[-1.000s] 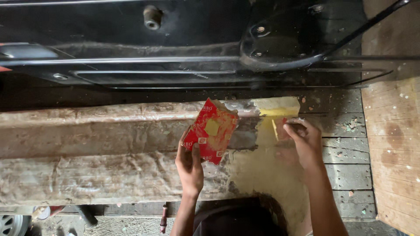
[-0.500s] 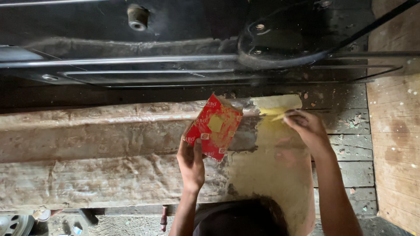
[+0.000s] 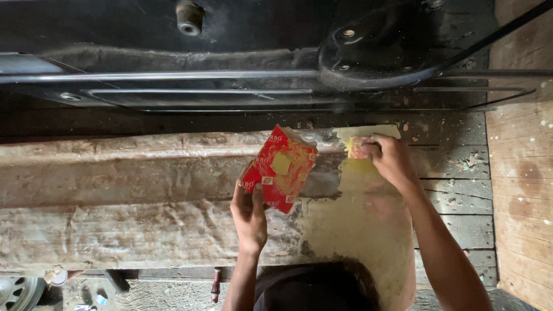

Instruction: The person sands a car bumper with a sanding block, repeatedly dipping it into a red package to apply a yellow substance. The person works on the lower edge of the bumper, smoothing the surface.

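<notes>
My left hand point(image 3: 250, 210) holds up a flat piece of red cardboard point(image 3: 279, 168) smeared with yellowish filler, in front of a long worn metal panel point(image 3: 132, 196). My right hand point(image 3: 390, 158) presses a small pinkish spreader point(image 3: 356, 147) against the top of the yellow filler patch point(image 3: 363, 224) on the panel's right part. The spreader is mostly covered by my fingers. The two hands are apart, the cardboard to the left of the patch.
Above the panel runs a dark vehicle underside point(image 3: 259, 52) with bolts and rails. Grey wooden planks point(image 3: 455, 173) lie behind, a lighter wooden board point(image 3: 521, 190) at the right. A wheel point(image 3: 17, 291) and a red-handled tool point(image 3: 216, 283) show at the bottom left.
My right hand has slid the spreader up and left along the top of the yellow patch. My left hand has kept the cardboard nearly still.
</notes>
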